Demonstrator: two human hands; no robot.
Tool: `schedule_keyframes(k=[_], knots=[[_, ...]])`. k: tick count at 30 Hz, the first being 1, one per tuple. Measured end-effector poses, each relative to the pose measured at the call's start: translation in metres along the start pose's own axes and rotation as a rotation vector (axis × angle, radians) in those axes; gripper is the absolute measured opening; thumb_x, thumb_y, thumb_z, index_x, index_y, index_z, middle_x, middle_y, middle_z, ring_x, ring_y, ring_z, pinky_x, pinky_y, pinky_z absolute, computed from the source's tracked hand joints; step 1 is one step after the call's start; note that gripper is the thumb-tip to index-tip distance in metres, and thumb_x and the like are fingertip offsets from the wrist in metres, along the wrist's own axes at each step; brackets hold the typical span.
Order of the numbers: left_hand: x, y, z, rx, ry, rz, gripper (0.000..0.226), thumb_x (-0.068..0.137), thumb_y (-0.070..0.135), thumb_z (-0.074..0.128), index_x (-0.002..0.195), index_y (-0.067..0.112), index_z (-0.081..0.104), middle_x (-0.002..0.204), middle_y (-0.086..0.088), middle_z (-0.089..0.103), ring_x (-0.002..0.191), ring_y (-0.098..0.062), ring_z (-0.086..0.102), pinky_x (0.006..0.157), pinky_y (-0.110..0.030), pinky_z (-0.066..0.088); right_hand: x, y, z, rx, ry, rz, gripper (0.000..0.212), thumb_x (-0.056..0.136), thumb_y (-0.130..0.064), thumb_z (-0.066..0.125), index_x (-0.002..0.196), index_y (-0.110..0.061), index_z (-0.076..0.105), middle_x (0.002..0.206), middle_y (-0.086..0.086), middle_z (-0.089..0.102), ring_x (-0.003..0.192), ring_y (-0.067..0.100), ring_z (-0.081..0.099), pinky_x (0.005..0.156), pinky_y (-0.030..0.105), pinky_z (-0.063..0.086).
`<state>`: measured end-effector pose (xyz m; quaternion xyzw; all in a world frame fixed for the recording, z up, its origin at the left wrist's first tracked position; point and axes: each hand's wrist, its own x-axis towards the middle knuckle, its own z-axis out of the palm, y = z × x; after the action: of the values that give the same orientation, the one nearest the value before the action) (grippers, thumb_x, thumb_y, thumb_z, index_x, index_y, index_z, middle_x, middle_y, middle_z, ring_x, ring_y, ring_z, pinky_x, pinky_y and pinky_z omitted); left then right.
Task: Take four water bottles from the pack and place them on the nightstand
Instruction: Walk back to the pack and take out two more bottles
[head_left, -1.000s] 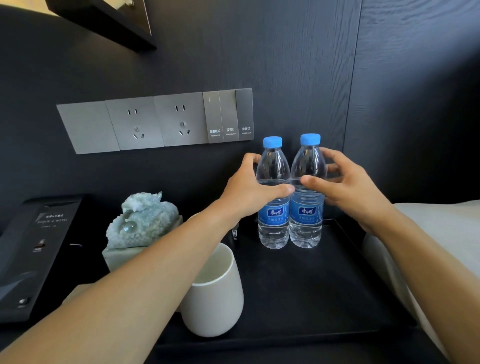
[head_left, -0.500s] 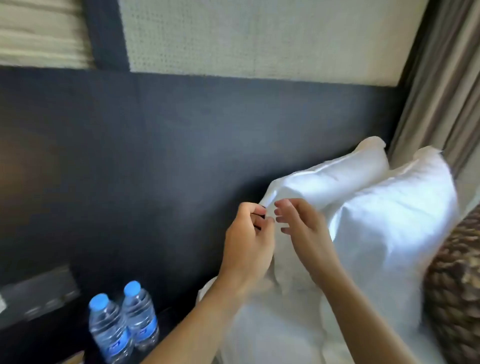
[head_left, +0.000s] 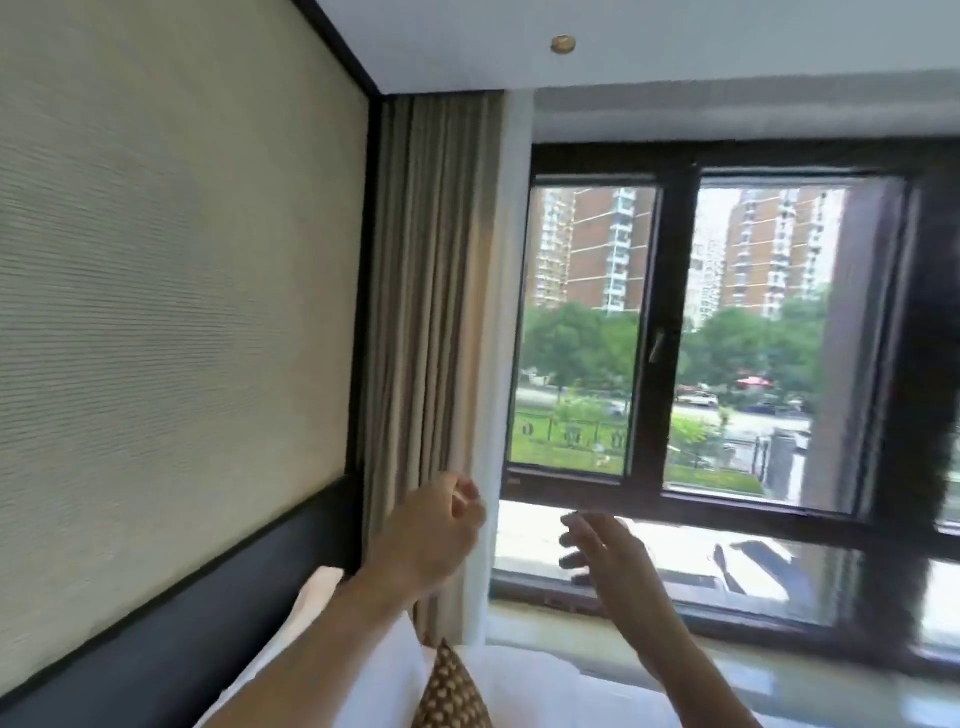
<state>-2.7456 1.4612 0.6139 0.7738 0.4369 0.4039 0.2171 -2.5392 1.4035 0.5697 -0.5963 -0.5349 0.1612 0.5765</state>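
No water bottle, pack or nightstand is in view now. The head view looks across the bed toward a window. My left hand (head_left: 431, 535) is raised in front of the curtain with its fingers loosely curled, holding nothing. My right hand (head_left: 602, 551) is raised beside it in front of the window sill, fingers apart and empty. The two hands are apart, a short gap between them.
A beige curtain (head_left: 431, 312) hangs beside a dark-framed window (head_left: 675, 338). White pillows (head_left: 384, 660) and a brown patterned cushion (head_left: 449, 696) lie on the bed below my arms. A dark headboard (head_left: 182, 634) under a beige wall panel runs along the left.
The view swung right and up, from the nightstand with two bottles, past the pillows, to the window. Both hands let go of the bottles, then left the pillow corner, and now hang free.
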Motion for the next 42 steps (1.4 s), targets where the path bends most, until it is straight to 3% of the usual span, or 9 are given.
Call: schedule_keyframes(k=[5,11,15,21,26,30,36,39,42], knots=[[-0.020,0.136,0.088,-0.066,-0.233,0.223,0.008,0.096,0.032,0.057,0.096,0.026,0.063,0.092,0.009,0.070,0.090,-0.015,0.066,0.081,-0.033,0.052,-0.073,-0.026,-0.172,-0.244,0.262,0.087,0.012,0.100,-0.033,0.059,0.095,-0.026,0.068,0.094,-0.004,0.074,0.081,0.013,0.073,0.076,0.036,0.055],[-0.106,0.289,0.225,-0.160,-0.533,0.458,0.011,0.089,0.026,0.065,0.079,0.028,0.064,0.082,0.002,0.075,0.081,-0.022,0.070,0.075,-0.031,0.051,-0.203,-0.024,-0.361,-0.583,0.457,0.376,0.035,0.101,-0.038,0.053,0.118,-0.010,0.067,0.107,0.005,0.071,0.105,0.025,0.068,0.078,0.027,0.040],[-0.188,0.397,0.307,-0.235,-0.708,0.601,0.007,0.089,0.024,0.065,0.083,0.027,0.066,0.071,0.008,0.070,0.077,-0.021,0.069,0.071,-0.030,0.048,-0.331,-0.029,-0.492,-0.579,0.695,0.566,0.039,0.101,-0.045,0.050,0.120,-0.013,0.064,0.113,0.003,0.067,0.107,0.021,0.061,0.083,0.029,0.040],[-0.337,0.565,0.430,-0.393,-0.952,0.800,0.009,0.093,0.038,0.059,0.088,0.033,0.064,0.084,0.007,0.072,0.084,-0.018,0.069,0.080,-0.036,0.058,-0.505,-0.040,-0.655,-0.617,1.017,0.702,0.037,0.100,-0.043,0.053,0.114,-0.013,0.067,0.112,0.004,0.071,0.107,0.020,0.064,0.086,0.030,0.046],[-0.451,0.694,0.517,-0.516,-1.129,0.860,0.010,0.092,0.034,0.057,0.088,0.030,0.066,0.079,0.007,0.072,0.076,-0.013,0.067,0.075,-0.035,0.058,-0.619,-0.053,-0.791,-0.692,1.140,0.805,0.034,0.098,-0.046,0.054,0.110,-0.017,0.067,0.108,-0.001,0.070,0.103,0.020,0.067,0.091,0.033,0.050],[-0.511,0.775,0.587,-0.522,-1.219,0.850,0.011,0.090,0.032,0.058,0.091,0.027,0.068,0.084,0.004,0.074,0.079,-0.018,0.070,0.076,-0.037,0.060,-0.674,-0.045,-0.887,-0.736,1.225,0.832,0.028,0.098,-0.042,0.056,0.105,-0.018,0.067,0.104,-0.001,0.071,0.097,0.020,0.068,0.074,0.025,0.047],[-0.570,0.887,0.703,-0.537,-1.304,0.905,0.012,0.090,0.029,0.055,0.089,0.026,0.067,0.077,0.005,0.070,0.070,-0.013,0.063,0.060,-0.030,0.054,-0.708,0.003,-1.025,-0.718,1.293,0.850,0.027,0.098,-0.039,0.057,0.109,-0.017,0.068,0.104,-0.002,0.071,0.099,0.020,0.068,0.088,0.035,0.051],[-0.588,0.943,0.773,-0.539,-1.333,0.935,0.014,0.091,0.028,0.055,0.092,0.022,0.068,0.087,-0.003,0.076,0.082,-0.019,0.068,0.074,-0.036,0.057,-0.713,0.037,-1.101,-0.733,1.306,0.842,0.027,0.098,-0.037,0.056,0.109,-0.015,0.068,0.103,-0.003,0.070,0.100,0.020,0.068,0.090,0.037,0.053],[-0.595,1.006,0.856,-0.553,-1.324,0.963,0.016,0.092,0.027,0.054,0.092,0.020,0.069,0.088,-0.005,0.077,0.082,-0.022,0.068,0.072,-0.036,0.057,-0.713,0.073,-1.183,-0.766,1.312,0.837,0.027,0.098,-0.037,0.055,0.110,-0.016,0.068,0.105,-0.002,0.071,0.101,0.019,0.067,0.090,0.035,0.052]])
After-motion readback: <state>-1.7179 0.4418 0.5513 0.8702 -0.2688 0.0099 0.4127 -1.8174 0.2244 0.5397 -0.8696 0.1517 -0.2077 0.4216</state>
